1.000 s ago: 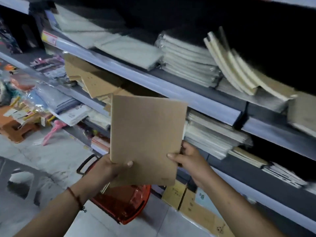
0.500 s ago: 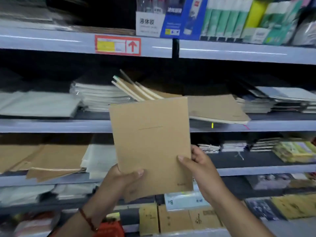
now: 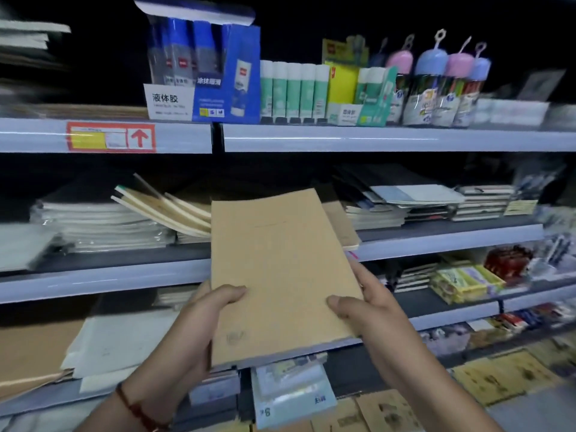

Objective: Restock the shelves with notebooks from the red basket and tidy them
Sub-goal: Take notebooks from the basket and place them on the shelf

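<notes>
Both hands, left hand [image 3: 199,319] and right hand [image 3: 371,310], clamp our brown notebook [image 3: 280,269]; we should lay it squarely atop the matching stack [image 3: 339,222].

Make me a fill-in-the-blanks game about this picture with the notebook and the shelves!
1. Both hands hold a ____ notebook.
2. The left hand wears a ____ bracelet on its wrist.
3. The arrow on the shelf label points ____.
4. The glue sticks stand on the shelf ____ the notebook stacks.

Answers: brown, red, up, above
</notes>
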`<action>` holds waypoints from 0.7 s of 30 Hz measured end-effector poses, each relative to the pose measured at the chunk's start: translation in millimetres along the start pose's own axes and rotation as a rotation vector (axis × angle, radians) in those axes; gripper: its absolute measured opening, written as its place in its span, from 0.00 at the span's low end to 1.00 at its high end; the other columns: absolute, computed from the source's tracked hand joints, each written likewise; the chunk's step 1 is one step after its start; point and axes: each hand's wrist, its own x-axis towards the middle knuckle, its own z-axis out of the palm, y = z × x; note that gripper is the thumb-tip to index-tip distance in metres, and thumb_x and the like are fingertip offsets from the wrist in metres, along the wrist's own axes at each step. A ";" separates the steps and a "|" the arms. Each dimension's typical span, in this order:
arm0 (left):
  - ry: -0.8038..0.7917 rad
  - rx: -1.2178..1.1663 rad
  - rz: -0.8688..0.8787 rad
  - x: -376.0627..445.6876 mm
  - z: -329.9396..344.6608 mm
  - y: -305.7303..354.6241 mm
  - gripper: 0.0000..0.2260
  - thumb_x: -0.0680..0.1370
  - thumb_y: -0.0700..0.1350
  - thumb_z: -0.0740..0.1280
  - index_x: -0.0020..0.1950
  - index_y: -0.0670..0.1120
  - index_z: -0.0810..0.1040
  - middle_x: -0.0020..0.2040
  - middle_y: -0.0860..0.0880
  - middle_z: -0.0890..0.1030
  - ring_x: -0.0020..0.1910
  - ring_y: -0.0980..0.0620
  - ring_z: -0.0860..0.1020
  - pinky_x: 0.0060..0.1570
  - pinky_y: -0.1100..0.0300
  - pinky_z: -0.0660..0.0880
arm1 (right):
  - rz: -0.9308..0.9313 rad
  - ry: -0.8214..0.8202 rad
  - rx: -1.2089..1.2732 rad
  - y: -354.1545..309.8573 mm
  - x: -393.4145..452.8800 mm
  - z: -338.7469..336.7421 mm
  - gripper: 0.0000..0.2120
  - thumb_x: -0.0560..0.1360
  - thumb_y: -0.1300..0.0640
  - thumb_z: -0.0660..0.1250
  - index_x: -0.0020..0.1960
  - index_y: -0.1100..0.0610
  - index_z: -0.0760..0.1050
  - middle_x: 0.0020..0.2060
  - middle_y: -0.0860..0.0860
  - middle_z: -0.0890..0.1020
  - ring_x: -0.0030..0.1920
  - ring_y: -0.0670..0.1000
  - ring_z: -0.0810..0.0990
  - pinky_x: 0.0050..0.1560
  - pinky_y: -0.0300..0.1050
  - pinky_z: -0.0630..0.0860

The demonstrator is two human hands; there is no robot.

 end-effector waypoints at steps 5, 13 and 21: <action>-0.029 0.075 0.103 3.8 42.4 7.7 0.14 0.79 0.35 0.63 0.63 0.47 0.75 0.46 0.46 0.82 0.34 0.52 0.80 0.23 0.60 0.72 | -0.019 -0.011 0.019 -26.1 44.5 -43.4 0.23 0.77 0.68 0.64 0.65 0.46 0.75 0.54 0.47 0.85 0.53 0.49 0.83 0.47 0.40 0.74; 0.230 0.260 0.323 81.5 87.7 51.0 0.20 0.79 0.44 0.68 0.67 0.56 0.65 0.35 0.49 0.72 0.26 0.54 0.66 0.22 0.67 0.60 | 0.096 -0.085 -0.012 -64.3 164.2 -73.4 0.07 0.78 0.67 0.65 0.53 0.57 0.76 0.42 0.53 0.80 0.37 0.49 0.78 0.24 0.37 0.73; 0.449 0.792 0.434 154.4 89.5 58.6 0.14 0.79 0.57 0.67 0.42 0.48 0.83 0.37 0.52 0.81 0.42 0.47 0.81 0.41 0.58 0.75 | 0.140 0.072 -0.151 -56.0 229.4 -69.5 0.08 0.75 0.62 0.73 0.47 0.59 0.73 0.43 0.54 0.77 0.41 0.52 0.78 0.34 0.41 0.78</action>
